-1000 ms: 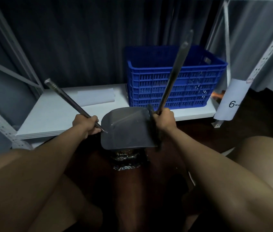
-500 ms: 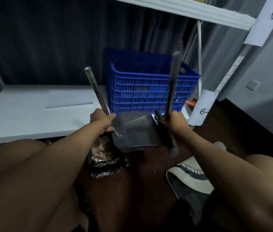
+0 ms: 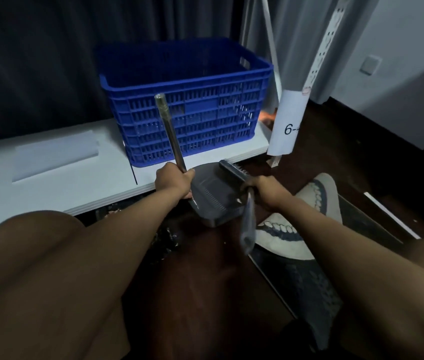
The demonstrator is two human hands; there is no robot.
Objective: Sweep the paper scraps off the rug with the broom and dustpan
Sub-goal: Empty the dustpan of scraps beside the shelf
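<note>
Dustpan [image 3: 214, 197] sits at frame centre, held off the dark floor; its dark grey tray faces us, lip toward lower right. Its metal handle [image 3: 170, 132] runs up and slightly left from the pan, top end against the blue crate [image 3: 187, 100] in upper centre. Long axis near vertical w/ a small lean left.

Our left hand [image 3: 173, 181] is wrapped round the handle base, fingers curled tight on it, just left of the pan.

Broom [image 3: 233, 171]: head lies across the pan's upper right edge, bristles pointing up-right. Its shaft [image 3: 247, 224] runs down from the head toward lower centre, blurred, far end over the rug [image 3: 317, 201]. Our right hand [image 3: 264, 190] grips the shaft just below the head, fingers closed round it.

Rug is at centre right to lower right, pale w/ a dark blue toothed pattern, partly hidden by our right forearm.

Crate rests on a white shelf board [image 3: 50, 183] at mid left; a pale sheet [image 3: 55, 155] lies flat on it. White label [image 3: 287, 123] marked "6-" hangs on the rack post, right of crate. Crinkled black bag [image 3: 165, 236] shows below our left forearm, contents can't tell. No scraps seen on rug from here.
</note>
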